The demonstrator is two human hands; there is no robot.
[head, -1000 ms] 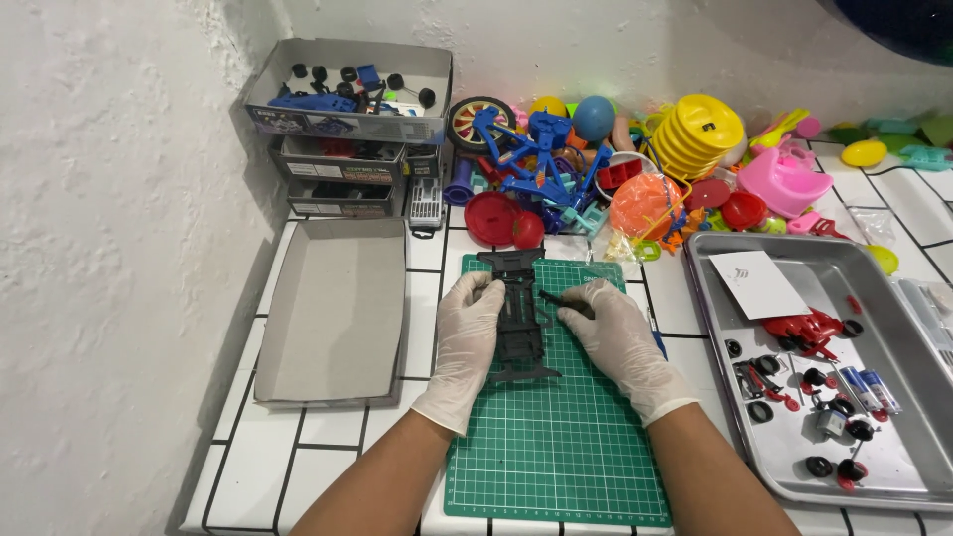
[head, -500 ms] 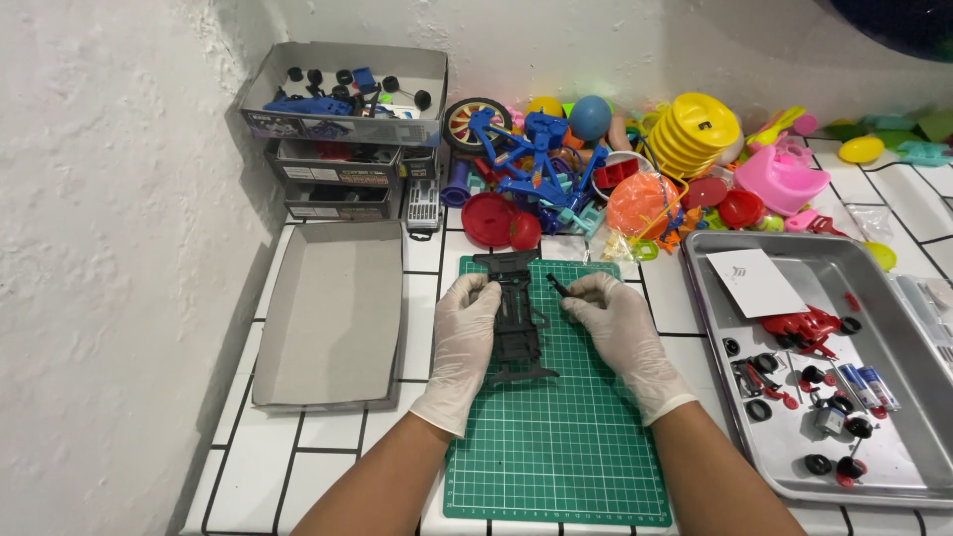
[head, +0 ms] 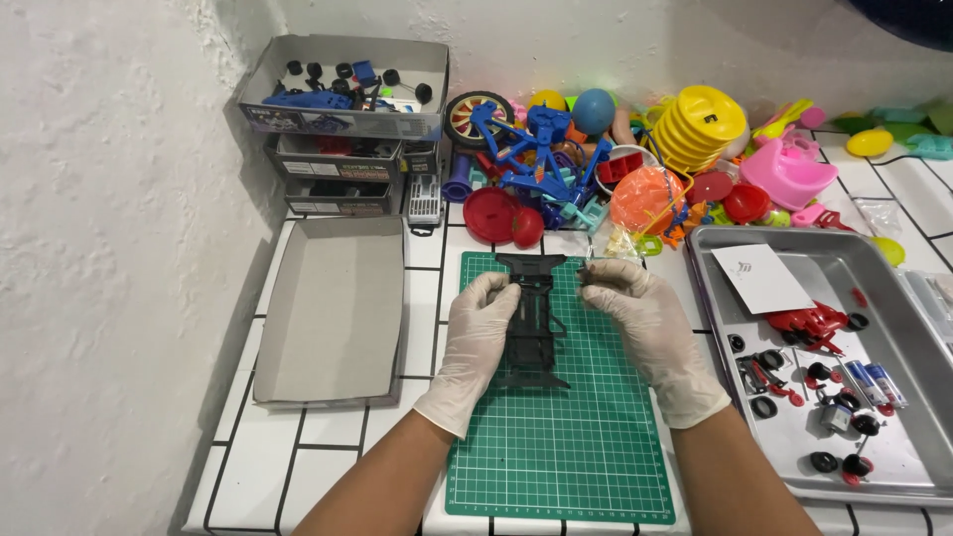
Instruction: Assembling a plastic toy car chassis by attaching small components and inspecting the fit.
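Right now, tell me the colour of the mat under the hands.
Green with a pale grid, on the cutting mat; the head view shows it.

black chassis (head: 533, 323); green gridded mat (head: 566, 437); white gloves on hands (head: 478, 333) (head: 640, 318); grey tray (head: 893, 486); white tiles, black grout.

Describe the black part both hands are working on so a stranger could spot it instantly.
Start at the green cutting mat on the white tiled counter. The black toy car chassis lies on its upper half, between the gloved left hand and right hand. It is the only long, flat, black frame among brightly coloured toys.
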